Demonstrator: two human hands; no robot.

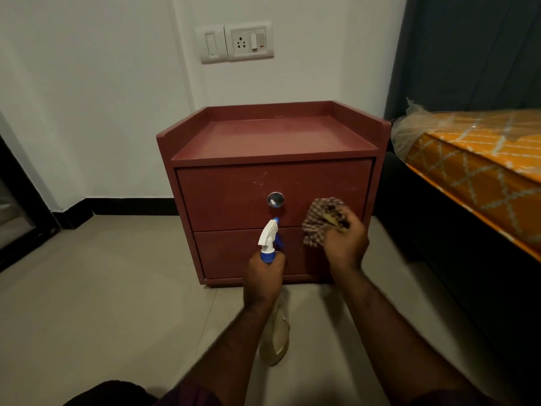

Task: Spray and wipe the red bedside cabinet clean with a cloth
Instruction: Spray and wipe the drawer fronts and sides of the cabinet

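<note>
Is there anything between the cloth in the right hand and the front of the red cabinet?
Nothing visible does. The right hand holds the checked cloth close to the drawer fronts of the red cabinet, with no object between. The spray bottle in the left hand is beside the cloth, to its left, not before it.

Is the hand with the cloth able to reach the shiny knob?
Probably yes: the right hand, gripping the cloth, is close to the knob's right, and nothing stands between them.
</note>
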